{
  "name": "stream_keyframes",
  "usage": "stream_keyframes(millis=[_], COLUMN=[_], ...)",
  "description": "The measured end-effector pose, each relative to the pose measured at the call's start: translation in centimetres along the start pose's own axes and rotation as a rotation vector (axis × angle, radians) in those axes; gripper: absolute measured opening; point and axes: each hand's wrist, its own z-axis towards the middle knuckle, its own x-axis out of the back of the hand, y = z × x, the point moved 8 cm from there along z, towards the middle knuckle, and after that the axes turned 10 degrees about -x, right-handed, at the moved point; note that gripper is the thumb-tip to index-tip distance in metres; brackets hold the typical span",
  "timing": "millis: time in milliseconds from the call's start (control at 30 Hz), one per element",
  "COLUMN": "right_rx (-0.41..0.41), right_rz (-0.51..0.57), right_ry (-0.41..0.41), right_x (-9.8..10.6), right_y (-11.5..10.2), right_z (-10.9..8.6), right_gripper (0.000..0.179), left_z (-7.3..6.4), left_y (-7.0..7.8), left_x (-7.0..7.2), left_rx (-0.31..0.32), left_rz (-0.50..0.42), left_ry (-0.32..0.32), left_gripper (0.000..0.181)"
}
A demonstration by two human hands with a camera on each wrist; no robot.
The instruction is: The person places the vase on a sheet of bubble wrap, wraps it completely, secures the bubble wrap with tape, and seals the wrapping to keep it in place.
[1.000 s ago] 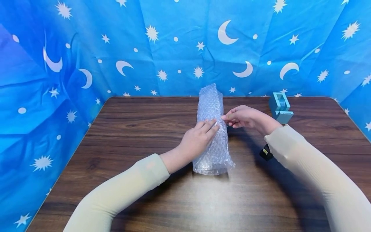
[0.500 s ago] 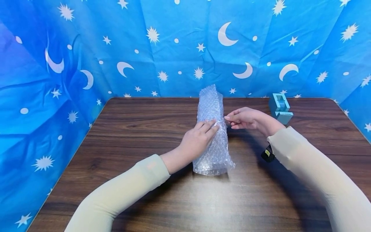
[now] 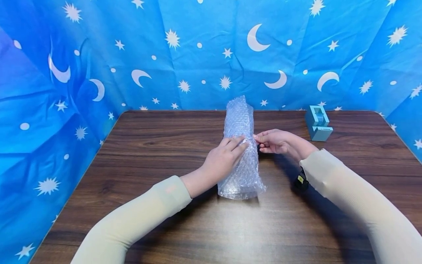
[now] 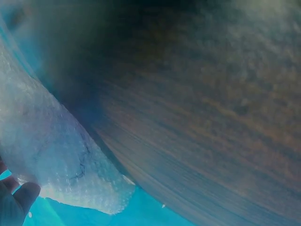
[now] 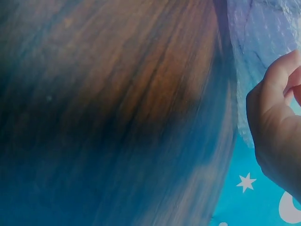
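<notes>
A long bundle of clear bubble wrap (image 3: 240, 117) lies lengthwise on the table in the head view, its near end flared; whatever it encloses is hidden. Across its middle rests my left hand (image 3: 221, 161), fingers extended and pressing on the top. At the wrap's right edge my right hand (image 3: 277, 142) pinches with thumb and forefinger, the other fingers curled below. The left wrist view has the bubble wrap (image 4: 61, 146) at left with fingertips at its lower edge. In the right wrist view the bent fingers of the right hand (image 5: 280, 113) overlap the wrap.
A light blue tape dispenser (image 3: 319, 124) stands at the back right of the dark wooden table (image 3: 158, 146). Behind the table hangs a blue cloth (image 3: 204, 58) with white moons and stars. A small black device (image 3: 301, 179) sits under the right wrist.
My right hand drew slightly off the wrap's right edge, then came back to it a little nearer to me. The left hand has stayed on the bundle.
</notes>
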Motion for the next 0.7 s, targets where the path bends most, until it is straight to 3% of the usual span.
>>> stream_keyframes(millis=[433, 567, 700], right_rx=[0.025, 0.022, -0.005], right_rz=[0.138, 0.156, 0.181], right_ry=[-0.04, -0.06, -0.096], right_x=[-0.7, -0.8, -0.8], right_y=[-0.4, 0.0, 0.9], right_z=[0.0, 0.5, 1.0], right_gripper=[0.034, 0.025, 0.028], left_z=[-0.1, -0.2, -0.6], left_y=[-0.8, -1.0, -1.2], left_x=[0.1, 0.0, 0.0], left_rx=[0.044, 0.055, 0.063], left_rz=[-0.064, -0.091, -0.131], left_ry=[-0.008, -0.006, 0.006], left_gripper=[0.033, 0.033, 0.033])
